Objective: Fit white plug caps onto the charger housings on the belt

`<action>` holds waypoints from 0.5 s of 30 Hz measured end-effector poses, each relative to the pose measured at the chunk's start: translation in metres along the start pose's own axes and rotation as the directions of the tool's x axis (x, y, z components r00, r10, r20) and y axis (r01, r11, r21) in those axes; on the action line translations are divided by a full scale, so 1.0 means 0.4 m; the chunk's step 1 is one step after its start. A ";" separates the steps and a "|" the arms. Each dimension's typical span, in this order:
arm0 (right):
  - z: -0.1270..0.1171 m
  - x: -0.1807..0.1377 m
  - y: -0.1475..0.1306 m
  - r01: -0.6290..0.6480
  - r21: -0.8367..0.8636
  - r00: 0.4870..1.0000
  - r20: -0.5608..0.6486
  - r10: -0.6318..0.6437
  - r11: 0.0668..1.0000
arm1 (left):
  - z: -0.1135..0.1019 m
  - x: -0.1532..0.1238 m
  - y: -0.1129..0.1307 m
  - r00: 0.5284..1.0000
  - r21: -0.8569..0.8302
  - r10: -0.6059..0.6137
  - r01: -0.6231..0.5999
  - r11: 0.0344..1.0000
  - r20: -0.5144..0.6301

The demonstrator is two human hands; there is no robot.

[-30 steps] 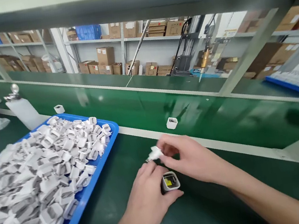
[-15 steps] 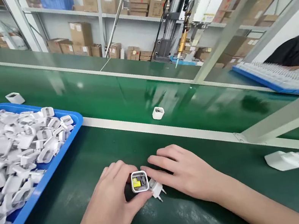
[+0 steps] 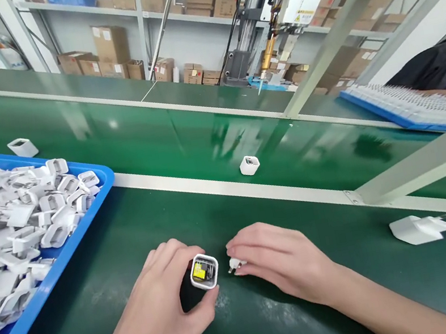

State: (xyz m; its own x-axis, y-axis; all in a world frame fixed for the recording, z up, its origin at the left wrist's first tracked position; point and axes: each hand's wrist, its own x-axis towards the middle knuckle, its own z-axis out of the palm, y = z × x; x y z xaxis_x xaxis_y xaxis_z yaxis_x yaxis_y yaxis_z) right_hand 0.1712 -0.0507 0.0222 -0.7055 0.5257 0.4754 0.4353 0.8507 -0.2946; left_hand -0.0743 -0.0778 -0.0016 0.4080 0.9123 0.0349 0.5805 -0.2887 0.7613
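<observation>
Left hand (image 3: 159,296) clamped around a white charger housing (image 3: 216,270), open end toward the camera; right hand (image 3: 283,263), apart from it, pinches a pronged plug head (image 3: 237,263). Judged step: orienting parts; next move calls for steadiness, alignment. Beyond the pale strip (image 3: 218,187): another housing (image 3: 249,167).

Left hand (image 3: 163,295) grips white housing (image 3: 205,287), open end toward camera, yellow part (image 3: 199,271) inside. Right hand (image 3: 282,260) near it, fingertips pinching small white plug piece (image 3: 236,263) (mostly covered by fingers). White two-pin adapter (image 3: 415,230) lies on green bench (image 3: 163,218), right side. Blue tray (image 3: 58,275) at left, heaped with white shells (image 3: 20,217). Dark-clothed person (image 3: 425,68), far right.
</observation>
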 end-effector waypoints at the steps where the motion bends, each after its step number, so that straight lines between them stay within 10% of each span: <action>1: 0.000 0.000 -0.003 -0.106 0.101 0.993 -0.046 0.111 0.989 | -0.002 -0.002 0.001 1.000 -0.005 0.013 -0.013 1.000 0.016; 7: 0.018 0.024 -0.051 -0.480 0.485 0.812 -0.070 0.579 0.731 | 0.003 -0.007 -0.002 0.999 -0.022 -0.050 0.051 0.998 0.020; 15: 0.027 0.041 -0.079 -0.396 0.284 0.918 0.109 0.381 0.873 | 0.006 -0.006 -0.017 0.999 -0.091 -0.014 0.018 0.996 0.041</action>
State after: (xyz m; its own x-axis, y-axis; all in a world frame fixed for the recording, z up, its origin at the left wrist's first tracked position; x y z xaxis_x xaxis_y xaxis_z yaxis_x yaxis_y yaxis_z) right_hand 0.1400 -0.0690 0.0305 -0.5427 0.8066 0.2341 0.5010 0.5346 -0.6807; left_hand -0.0778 -0.0789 -0.0084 0.4284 0.9036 -0.0028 0.5214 -0.2447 0.8175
